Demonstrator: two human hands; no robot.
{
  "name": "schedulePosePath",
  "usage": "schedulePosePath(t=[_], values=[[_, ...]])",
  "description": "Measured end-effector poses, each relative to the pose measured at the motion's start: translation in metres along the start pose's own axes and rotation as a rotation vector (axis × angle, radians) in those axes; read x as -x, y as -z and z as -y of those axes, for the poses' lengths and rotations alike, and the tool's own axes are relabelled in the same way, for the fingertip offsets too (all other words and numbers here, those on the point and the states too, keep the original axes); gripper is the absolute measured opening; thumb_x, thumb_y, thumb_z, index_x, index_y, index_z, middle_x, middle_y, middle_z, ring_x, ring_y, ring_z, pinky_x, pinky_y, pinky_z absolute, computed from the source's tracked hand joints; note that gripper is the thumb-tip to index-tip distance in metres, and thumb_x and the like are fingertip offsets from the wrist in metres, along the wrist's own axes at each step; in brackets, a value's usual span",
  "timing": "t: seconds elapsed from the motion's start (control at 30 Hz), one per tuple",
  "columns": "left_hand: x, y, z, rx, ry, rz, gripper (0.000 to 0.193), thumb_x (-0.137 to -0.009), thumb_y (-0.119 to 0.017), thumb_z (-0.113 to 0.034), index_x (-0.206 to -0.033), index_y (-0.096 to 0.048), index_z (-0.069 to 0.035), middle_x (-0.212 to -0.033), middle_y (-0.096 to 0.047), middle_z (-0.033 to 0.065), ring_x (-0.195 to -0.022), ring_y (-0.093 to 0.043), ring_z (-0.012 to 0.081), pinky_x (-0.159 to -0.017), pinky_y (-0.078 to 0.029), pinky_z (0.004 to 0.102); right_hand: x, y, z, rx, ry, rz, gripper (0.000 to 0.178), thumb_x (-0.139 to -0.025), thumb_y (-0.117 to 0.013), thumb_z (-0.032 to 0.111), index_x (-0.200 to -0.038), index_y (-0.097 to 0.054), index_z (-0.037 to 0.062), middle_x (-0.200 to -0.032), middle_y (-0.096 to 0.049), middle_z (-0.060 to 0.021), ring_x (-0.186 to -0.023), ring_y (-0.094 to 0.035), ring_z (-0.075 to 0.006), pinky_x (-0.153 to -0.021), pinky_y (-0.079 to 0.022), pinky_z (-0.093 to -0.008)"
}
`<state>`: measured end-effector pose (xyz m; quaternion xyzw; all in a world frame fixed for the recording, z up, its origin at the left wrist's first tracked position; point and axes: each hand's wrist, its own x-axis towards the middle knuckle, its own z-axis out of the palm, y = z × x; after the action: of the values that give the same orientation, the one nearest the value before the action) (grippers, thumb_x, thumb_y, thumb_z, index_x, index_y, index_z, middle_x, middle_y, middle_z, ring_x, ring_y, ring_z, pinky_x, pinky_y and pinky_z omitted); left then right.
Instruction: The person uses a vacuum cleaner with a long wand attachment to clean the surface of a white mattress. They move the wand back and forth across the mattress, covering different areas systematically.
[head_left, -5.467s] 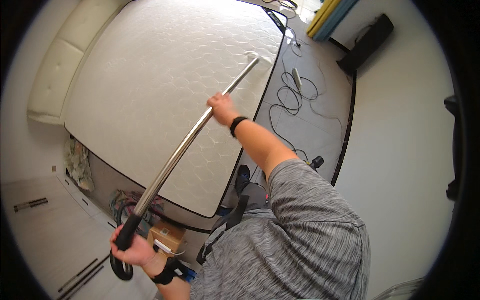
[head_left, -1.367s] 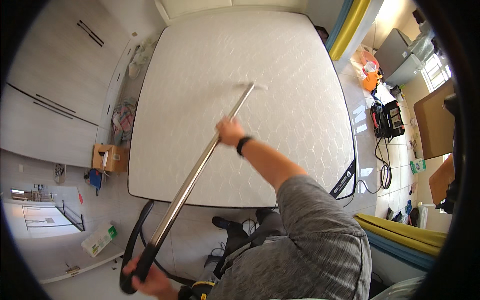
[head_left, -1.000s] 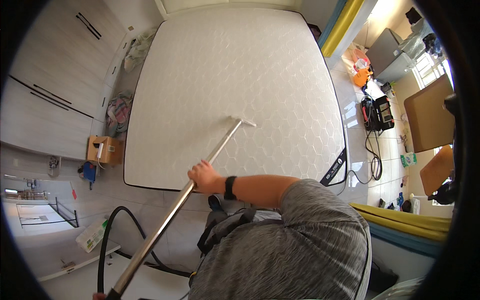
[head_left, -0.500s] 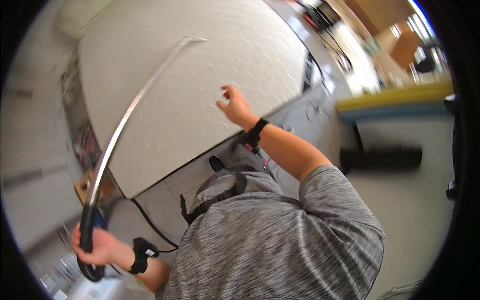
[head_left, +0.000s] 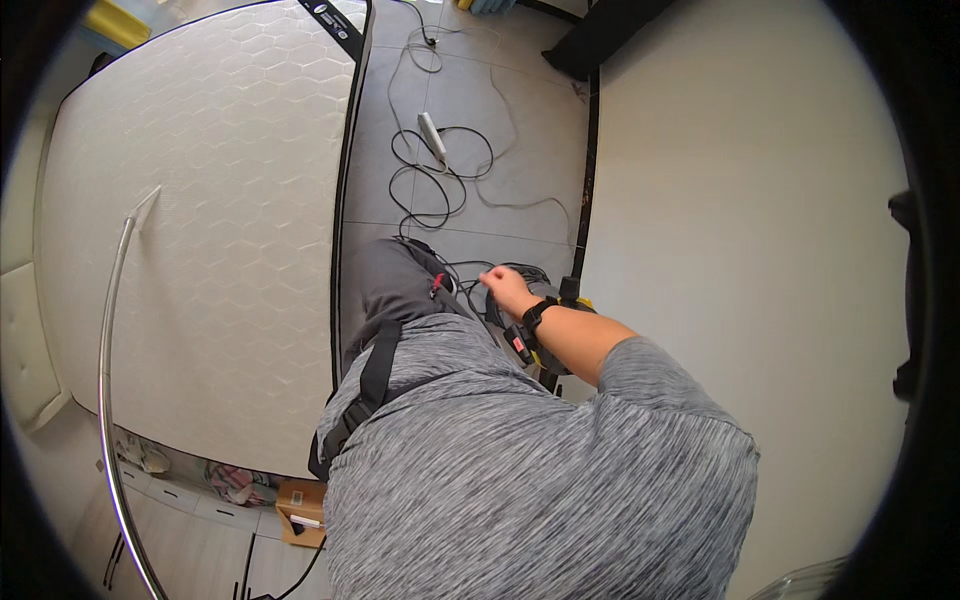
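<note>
Far left on my feed, the padded headboard sits against the mattress. Next to it, the wand is over the left part of the mattress: steel tube, long axis running near to far, leaning slightly left toward the far end. It looks bowed, but it's close to the fisheye rim. Near end runs out of the lower left edge, passing in front of the cabinet. The flat head is at the far end, pointing far right, at an angle to the tube. It looks to be on the mattress; I can't confirm full contact. My left hand is out of frame, so can't tell its grip.

Along the near side of the mattress: a cloth heap, then the box to its right, both low in view.

Center far, right of the mattress: the power strip lies on the gray floor, long axis tipped left at its far end, with a black cable looped around it.

Right of center, my right hand is over the floor, fingers curled, just beside dark gear. Can't tell if it's gripping anything. Far right: black case, then bare wall.
</note>
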<state>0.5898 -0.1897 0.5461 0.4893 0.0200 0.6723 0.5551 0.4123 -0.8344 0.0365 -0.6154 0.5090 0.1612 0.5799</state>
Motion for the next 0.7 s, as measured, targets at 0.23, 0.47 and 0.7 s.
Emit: schedulePosePath(t=[0.23,0.47,0.7], values=[[-0.041,0.021,0.037,-0.064,0.016,0.073,0.025,-0.077,-0.072,-0.017,-0.062,-0.052,-0.018,-0.065,-0.056,-0.0006,-0.065,-0.057,0.0163,-0.061,-0.044,0.0323,0.012,0.015,-0.031,0.659,-0.154,0.660,0.043,-0.084,-0.067,0.040,-0.096,-0.070,-0.0016,-0.083,-0.070,-0.0114,-0.065,-0.058,-0.0259,-0.061,-0.047,-0.0396],[0.025,-0.062,0.106,-0.071,0.054,0.035,0.028,-0.075,-0.074,-0.014,-0.061,-0.050,-0.019,-0.063,-0.054,-0.0018,-0.063,-0.056,0.0157,-0.061,-0.043,0.0322,0.022,0.033,-0.067,0.790,-0.231,0.861,0.044,-0.082,-0.070,0.037,-0.097,-0.069,-0.0046,-0.086,-0.071,-0.0137,-0.070,-0.058,-0.0236,-0.064,-0.047,-0.0403],[-0.017,-0.022,0.106,-0.076,0.057,0.022,0.032,-0.074,-0.075,-0.015,-0.060,-0.047,-0.020,-0.062,-0.053,-0.0025,-0.061,-0.054,0.0158,-0.060,-0.042,0.0317,-0.013,0.042,-0.058,1.081,-0.088,0.963,0.031,-0.081,-0.062,0.022,-0.103,-0.071,0.0015,-0.106,-0.068,-0.0240,-0.096,-0.065,-0.0380,-0.081,-0.049,-0.0441]])
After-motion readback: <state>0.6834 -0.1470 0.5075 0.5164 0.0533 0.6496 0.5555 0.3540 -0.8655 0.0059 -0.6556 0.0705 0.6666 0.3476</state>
